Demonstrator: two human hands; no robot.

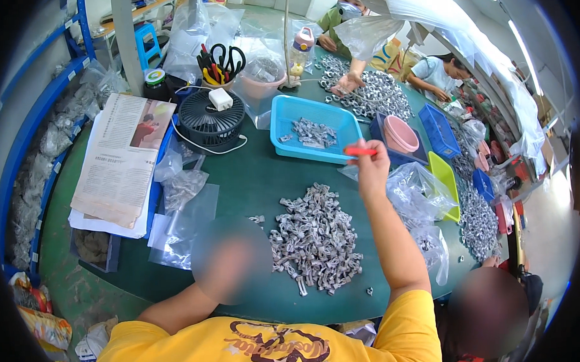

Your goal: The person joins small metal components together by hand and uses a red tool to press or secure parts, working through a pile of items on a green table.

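Observation:
My right hand is raised past the near right corner of a blue tray, its fingers closed on a small red object whose kind I cannot make out. Flat grey metal pieces lie in that tray. My left hand is over the table's near left part, left of a large heap of small grey metal parts. A blur covers its fingers, so neither their pose nor anything in them shows. A few loose parts lie beside the heap.
A black fan, newspaper and plastic bags line the left. A tool cup stands behind. Rightward are a pink bowl, a green tray and metal rings, a co-worker's hand among them.

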